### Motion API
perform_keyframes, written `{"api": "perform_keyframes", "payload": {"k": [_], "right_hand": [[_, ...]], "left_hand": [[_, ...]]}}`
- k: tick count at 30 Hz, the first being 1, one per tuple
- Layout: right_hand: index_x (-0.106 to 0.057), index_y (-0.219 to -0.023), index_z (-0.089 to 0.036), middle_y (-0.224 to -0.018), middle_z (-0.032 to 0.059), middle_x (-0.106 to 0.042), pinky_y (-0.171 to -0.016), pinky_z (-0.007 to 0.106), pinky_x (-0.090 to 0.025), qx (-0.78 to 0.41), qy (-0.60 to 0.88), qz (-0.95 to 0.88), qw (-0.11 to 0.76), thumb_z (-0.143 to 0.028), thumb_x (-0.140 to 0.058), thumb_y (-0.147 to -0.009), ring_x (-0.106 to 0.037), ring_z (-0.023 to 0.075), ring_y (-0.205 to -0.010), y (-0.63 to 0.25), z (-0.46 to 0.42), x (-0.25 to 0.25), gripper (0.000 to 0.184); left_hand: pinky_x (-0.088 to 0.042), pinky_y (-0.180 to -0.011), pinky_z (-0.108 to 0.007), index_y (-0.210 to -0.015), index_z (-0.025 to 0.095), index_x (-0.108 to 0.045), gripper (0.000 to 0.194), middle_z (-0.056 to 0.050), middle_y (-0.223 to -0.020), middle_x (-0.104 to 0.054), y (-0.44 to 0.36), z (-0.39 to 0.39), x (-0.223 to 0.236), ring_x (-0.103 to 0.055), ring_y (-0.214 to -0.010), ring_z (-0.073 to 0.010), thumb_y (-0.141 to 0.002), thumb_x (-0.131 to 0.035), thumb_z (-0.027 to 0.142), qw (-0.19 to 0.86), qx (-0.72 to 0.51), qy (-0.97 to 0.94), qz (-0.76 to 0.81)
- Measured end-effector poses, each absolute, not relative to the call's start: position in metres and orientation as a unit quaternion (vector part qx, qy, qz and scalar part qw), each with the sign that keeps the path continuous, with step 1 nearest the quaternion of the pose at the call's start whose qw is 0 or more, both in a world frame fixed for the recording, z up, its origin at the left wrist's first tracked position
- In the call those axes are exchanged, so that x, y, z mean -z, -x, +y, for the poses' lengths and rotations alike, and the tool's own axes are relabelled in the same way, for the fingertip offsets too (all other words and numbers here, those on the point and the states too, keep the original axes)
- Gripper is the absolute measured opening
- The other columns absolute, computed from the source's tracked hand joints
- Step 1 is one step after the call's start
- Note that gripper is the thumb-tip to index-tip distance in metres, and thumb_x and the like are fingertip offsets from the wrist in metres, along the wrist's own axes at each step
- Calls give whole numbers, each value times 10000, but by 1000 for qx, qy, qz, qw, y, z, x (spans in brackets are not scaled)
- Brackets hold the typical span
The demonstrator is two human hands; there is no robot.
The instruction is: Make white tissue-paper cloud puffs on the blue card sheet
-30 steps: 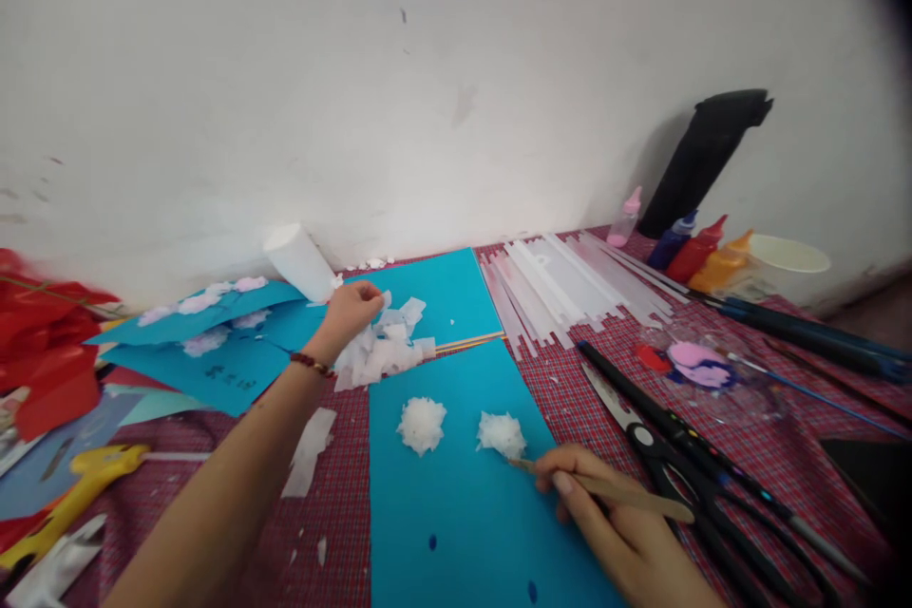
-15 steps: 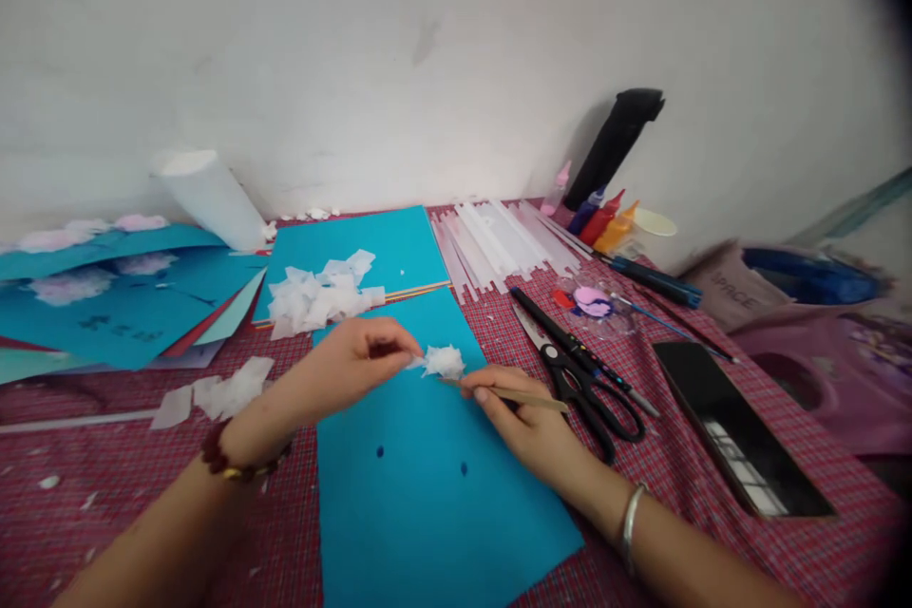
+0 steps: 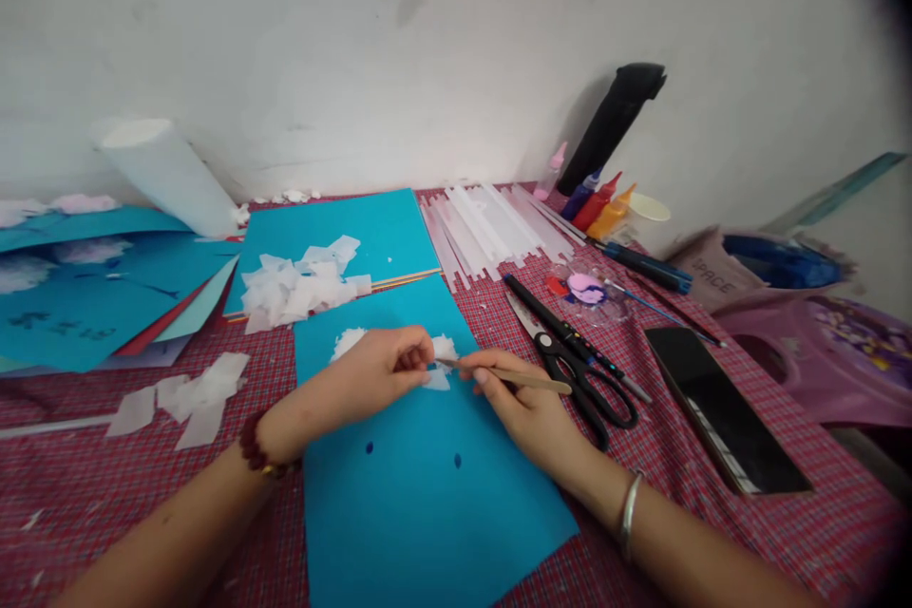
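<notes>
currently, wooden stick point(image 3: 531, 380) clamped in right hand point(image 3: 523, 399), tip by white tuft point(image 3: 445, 348).

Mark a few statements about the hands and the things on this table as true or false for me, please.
1. The right hand holds a flat wooden stick. True.
2. The scissors lie to the left of the near blue sheet. False: they lie to its right.
3. The phone lies on the checked cloth. True.
4. The silver bangle is on the left wrist. False: it is on the right; the left wrist has a string of dark red beads.
5. The red bottle is between the dark blue bottle and the orange bottle. True.
</notes>
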State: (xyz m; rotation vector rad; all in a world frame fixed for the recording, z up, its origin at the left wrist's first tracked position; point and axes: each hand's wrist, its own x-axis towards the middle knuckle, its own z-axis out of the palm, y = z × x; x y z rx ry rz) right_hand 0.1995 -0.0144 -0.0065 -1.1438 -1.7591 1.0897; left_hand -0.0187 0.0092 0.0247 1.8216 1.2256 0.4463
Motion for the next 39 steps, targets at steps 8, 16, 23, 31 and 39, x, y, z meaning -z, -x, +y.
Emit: {"api": "perform_keyframes", "payload": {"k": [8, 16, 23, 31, 39], "right_hand": [[-655, -939, -220, -848, 28, -690, -719, 292, -525, -448, 420, -664, 427, -230, -486, -922, -649, 164, -787, -204, -20, 2, 170], [-664, -972, -215, -938, 31, -698, -835, 303, -485, -377, 390, -763, 351, -173, -489, -921, -639, 166, -899, -201, -18, 1, 187], [-653, -970, -211, -929, 41, -706, -811, 326, -483, -340, 374, -795, 336, -158, -498, -922, -644, 180, -884, -200, -17, 1, 171], [-596, -1077, -189, -1001, 90, -650, -787, 360, -465, -232, 337, -876, 254, -153, -396, -968, -592, 211, -906, -201, -23, 2, 231], [-603, -1079, -168, -985, 103, -631, -766, 371, -460, -243, 318, -880, 256, -157, -433, -948, -576, 229, -896, -203, -29, -5, 214]], "left_hand": [[-390, -584, -247, -799, 197, -560, 54, 17, -684, -590, 14, 16, -18, -551, -628, -140, -770, -521, 175, 347, -160, -751, 539], [-388, -585, -247, -788, 190, -565, 78, 15, -687, -594, 11, 14, -16, -552, -629, -137, -753, -527, 132, 342, -180, -741, 550], [-397, -602, -265, -815, 180, -582, 61, 2, -728, -612, 9, 14, -19, -553, -657, -150, -821, -531, 213, 345, -184, -736, 553], [-413, -755, -335, -889, 173, -570, 250, -36, -854, -546, 11, 13, -10, -527, -826, -189, -953, -351, 276, 271, -230, -765, 536], [-416, -741, -333, -842, 165, -575, 293, -36, -823, -531, 12, 16, -10, -519, -816, -193, -960, -328, 270, 276, -218, -771, 531]]}}
